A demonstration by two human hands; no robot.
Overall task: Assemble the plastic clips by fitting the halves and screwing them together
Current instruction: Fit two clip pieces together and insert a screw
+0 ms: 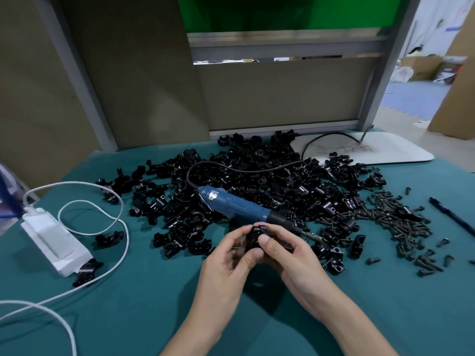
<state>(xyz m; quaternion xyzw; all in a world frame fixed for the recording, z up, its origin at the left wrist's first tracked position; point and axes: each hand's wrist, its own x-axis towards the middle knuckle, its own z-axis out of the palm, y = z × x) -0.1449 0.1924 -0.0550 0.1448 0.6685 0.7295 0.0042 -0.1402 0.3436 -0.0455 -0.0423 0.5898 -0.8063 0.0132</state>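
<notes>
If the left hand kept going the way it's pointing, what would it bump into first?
The left hand meets the black clip it pinches together with the right hand. Past that, probably the blue screwdriver lying on the pile, though depth is hard to judge.

table [154,317] was covered in teal cloth. behind it stood brown partition panels [144,73] in grey metal frames [79,78]. a lower panel [282,93] sat in the middle with a narrow gap above it, and a green board [257,11] showed over the top. to the right, the floor [411,98] had blue foam mats. cardboard boxes [421,68] stood far back, and a big cardboard sheet [457,80] stood at the frame edge. the wall [437,14] there was white. light was even, rather dim.
</notes>
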